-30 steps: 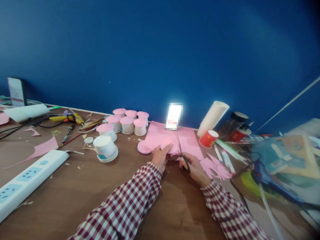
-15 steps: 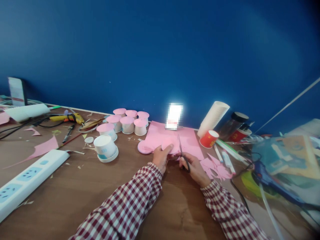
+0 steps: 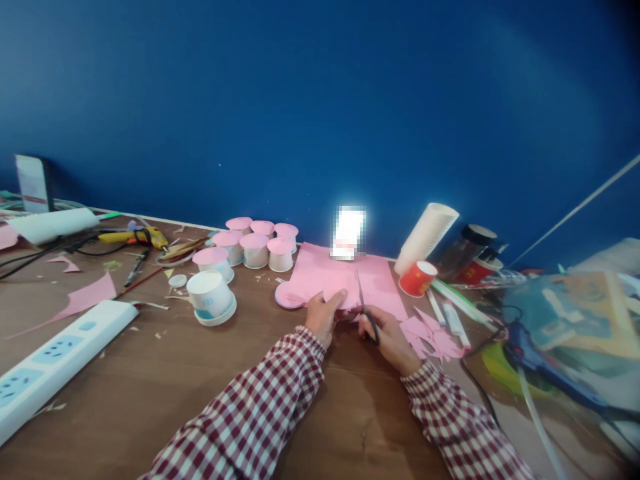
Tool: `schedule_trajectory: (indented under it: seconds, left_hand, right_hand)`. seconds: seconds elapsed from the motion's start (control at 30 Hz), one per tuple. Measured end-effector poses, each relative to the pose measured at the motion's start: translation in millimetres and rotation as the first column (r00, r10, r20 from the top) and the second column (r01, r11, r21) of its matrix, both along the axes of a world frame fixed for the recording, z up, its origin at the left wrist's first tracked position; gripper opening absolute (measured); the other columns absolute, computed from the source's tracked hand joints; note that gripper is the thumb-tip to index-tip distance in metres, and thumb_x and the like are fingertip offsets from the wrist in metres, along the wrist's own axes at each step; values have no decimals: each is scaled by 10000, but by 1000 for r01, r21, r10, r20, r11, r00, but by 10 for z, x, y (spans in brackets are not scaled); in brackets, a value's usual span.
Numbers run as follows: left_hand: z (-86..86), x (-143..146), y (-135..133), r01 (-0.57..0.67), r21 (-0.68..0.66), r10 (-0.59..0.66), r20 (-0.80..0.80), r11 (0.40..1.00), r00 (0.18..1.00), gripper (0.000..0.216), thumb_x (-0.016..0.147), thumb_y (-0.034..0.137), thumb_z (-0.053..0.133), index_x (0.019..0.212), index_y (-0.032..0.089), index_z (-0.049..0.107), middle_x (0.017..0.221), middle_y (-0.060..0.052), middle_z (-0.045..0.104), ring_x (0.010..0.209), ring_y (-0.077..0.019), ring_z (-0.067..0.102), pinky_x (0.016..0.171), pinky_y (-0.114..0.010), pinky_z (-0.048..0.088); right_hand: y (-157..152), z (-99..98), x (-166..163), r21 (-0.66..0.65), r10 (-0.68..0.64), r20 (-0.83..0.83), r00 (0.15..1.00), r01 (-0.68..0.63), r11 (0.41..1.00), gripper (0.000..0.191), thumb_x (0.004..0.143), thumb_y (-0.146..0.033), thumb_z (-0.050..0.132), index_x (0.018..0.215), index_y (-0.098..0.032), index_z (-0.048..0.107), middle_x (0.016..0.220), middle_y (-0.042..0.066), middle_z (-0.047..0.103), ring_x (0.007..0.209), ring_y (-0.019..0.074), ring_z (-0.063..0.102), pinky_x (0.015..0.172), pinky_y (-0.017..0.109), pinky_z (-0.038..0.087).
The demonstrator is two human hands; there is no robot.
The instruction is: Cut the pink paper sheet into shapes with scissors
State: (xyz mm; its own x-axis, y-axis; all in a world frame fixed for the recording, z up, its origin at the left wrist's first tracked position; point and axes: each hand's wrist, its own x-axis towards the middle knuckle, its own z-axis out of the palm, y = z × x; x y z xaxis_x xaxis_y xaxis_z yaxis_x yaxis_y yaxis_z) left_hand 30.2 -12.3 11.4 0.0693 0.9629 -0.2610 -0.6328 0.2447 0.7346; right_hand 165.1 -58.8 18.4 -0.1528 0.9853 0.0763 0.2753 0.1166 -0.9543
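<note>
Plainly, left fingers (image 3: pixel 336 299) clamped on pink disc (image 3: pixel 337 285), right fingers (image 3: pixel 383 321) around scissors (image 3: pixel 361 297) just beside it

A: Viewpoint?
B: Single camera, head-worn, above near side of desk (image 3: pixel 150 380).
A: Facing?
B: Forward, angled down. Left hand (image 3: pixel 321 319) and right hand (image 3: pixel 393 337) near, below centre; wall (image 3: pixel 300 100) beyond, across upper half.

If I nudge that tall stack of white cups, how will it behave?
The stack of white cups would probably tip easily, being tall and narrow. Being visibly nested, the cups could slide apart when lifted.
</note>
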Motion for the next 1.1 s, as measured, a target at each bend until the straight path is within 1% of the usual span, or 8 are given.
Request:
schedule_trajectory:
  seconds: [0.13, 0.37, 0.6, 0.7, 1.1]
  left_hand:
    - [1, -5, -7, -1, 1, 1, 1, 1000, 1000, 302, 561, 268, 783, 747, 81, 637, 613, -34, 620, 462, -78, 526, 404, -180, 424]
    - [20, -10, -27, 6, 3, -6, -1, 1000, 1000, 310, 560, 262, 783, 761, 78, 638, 624, -44, 624, 498, -99, 555, 416, -188, 432]
    - [18, -4, -28, 21, 21, -21, 14, 1000, 1000, 324, 559, 271, 783, 769, 74, 634, 585, -22, 600, 443, -82, 519, 411, -195, 433]
    - [18, -4, -26, 29, 23, -29, 23, 999, 999, 328, 558, 268, 785, 777, 75, 635, 563, -11, 588, 425, -78, 507, 405, -193, 434]
    - [36, -5, -37, 12, -5, -12, 5, 1000, 1000, 304, 573, 249, 778, 777, 73, 638, 597, -29, 617, 452, -85, 532, 406, -184, 436]
  right_hand:
    - [9, -14, 5, 7, 4, -11, 1000, -4, 1000, 321, 849, -432, 509, 957, -144, 599, 609, -20, 523, 563, 119, 490, 529, 237, 389]
    - [4, -3, -3, 4, 7, -8, 1000, -7, 1000, 330, 854, -429, 509, 977, -136, 597, 611, -22, 523, 559, 117, 487, 527, 236, 379]
    - [7, -13, -1, -2, -1, -5, 1000, 1, 1000, 351, 851, -438, 512, 1005, -135, 602, 602, -24, 527, 555, 119, 497, 533, 238, 383]
    - [9, -22, 7, 1, 1, -9, 1000, -1, 1000, 333, 855, -427, 512, 985, -134, 604, 605, -23, 522, 556, 114, 487, 532, 236, 376]
    - [12, -27, 10, 1, -2, -9, 1000, 2, 1000, 317, 853, -416, 520, 956, -132, 616, 585, -30, 504, 543, 109, 459, 522, 230, 353]
